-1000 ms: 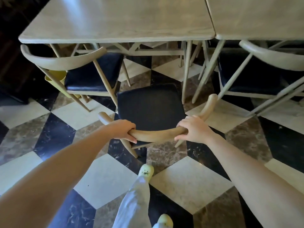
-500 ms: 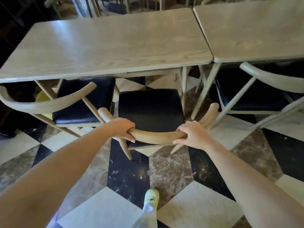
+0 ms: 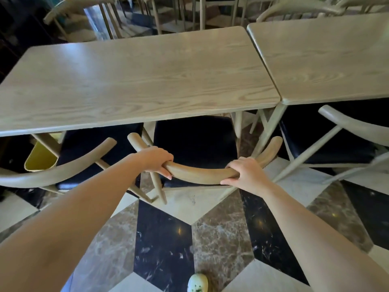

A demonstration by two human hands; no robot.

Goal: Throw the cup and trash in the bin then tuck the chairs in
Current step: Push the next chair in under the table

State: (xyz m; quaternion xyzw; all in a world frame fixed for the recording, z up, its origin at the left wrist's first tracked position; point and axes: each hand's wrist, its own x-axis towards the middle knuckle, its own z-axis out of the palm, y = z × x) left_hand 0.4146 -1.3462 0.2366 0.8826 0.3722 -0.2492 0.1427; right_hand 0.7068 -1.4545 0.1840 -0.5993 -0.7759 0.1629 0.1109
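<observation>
A: Biggest risk? The table (image 3: 134, 81). The chair (image 3: 195, 144) is only partly under its near edge; seat front is beneath, backrest (image 3: 202, 174) sticks out toward me. Push crooked and a chair arm could catch a table leg (image 3: 267, 131).

B: Hands?

A: Both clenched on the backrest: left hand (image 3: 156, 160) near its left bend, right hand (image 3: 245, 172) near its right.

B: Neighbours?

A: Left chair (image 3: 63, 173) sits just beside, under the same edge; arm tips nearly touch, prob. clash if it skews left. Right chair (image 3: 347, 131), under the next table, has more room.

B: Smaller stuff?

A: Fingers wrap the rail; a pinch is poss. No cup or trash in view.
</observation>
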